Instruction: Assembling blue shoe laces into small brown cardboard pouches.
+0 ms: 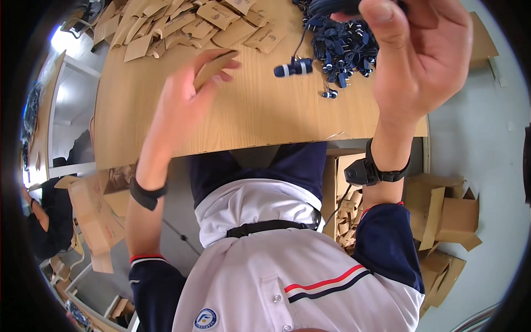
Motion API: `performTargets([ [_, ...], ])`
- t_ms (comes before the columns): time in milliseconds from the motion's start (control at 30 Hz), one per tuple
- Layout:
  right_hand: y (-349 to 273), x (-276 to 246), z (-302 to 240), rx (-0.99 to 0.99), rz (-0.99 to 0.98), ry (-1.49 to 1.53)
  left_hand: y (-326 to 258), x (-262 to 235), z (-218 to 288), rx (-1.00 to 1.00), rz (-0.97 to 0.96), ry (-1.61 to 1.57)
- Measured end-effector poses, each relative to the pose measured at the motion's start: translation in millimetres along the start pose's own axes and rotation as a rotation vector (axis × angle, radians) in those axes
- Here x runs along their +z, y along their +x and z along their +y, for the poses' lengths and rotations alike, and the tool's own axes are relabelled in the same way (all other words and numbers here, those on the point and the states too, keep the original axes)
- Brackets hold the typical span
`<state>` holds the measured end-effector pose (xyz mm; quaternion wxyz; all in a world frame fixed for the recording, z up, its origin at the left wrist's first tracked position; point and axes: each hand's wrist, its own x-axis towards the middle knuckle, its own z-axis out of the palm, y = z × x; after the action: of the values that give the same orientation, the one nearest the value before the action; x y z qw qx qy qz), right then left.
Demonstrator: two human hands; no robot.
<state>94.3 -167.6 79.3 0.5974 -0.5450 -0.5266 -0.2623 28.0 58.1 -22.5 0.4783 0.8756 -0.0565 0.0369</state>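
Observation:
My left hand (182, 97) is raised over the wooden table (260, 116) and grips a small brown cardboard piece (213, 65) between thumb and fingers. My right hand (420, 55) is lifted close to the camera at the upper right, its fingers closed on a dark earphone part (332, 6) at the top edge. A thin cord hangs from it down to a dark blue earbud (293, 68) lying on the table. Beside that lies a tangled pile of dark blue earphones (345, 47).
Several brown cardboard sleeves (188, 25) are heaped at the table's far left. Cardboard boxes stand on the floor at the left (94, 213) and right (448, 216). Another person (41, 221) crouches at the far left edge.

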Motion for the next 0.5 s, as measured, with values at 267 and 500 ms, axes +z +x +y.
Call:
performTargets([
  [267,13,3,-7,-0.019,0.048,-0.045,-18,45,50,-0.009,0.002,-0.661],
  [500,11,53,-33,0.23,0.135,-0.138,-27,43,68,0.043,-0.032,-0.655],
])
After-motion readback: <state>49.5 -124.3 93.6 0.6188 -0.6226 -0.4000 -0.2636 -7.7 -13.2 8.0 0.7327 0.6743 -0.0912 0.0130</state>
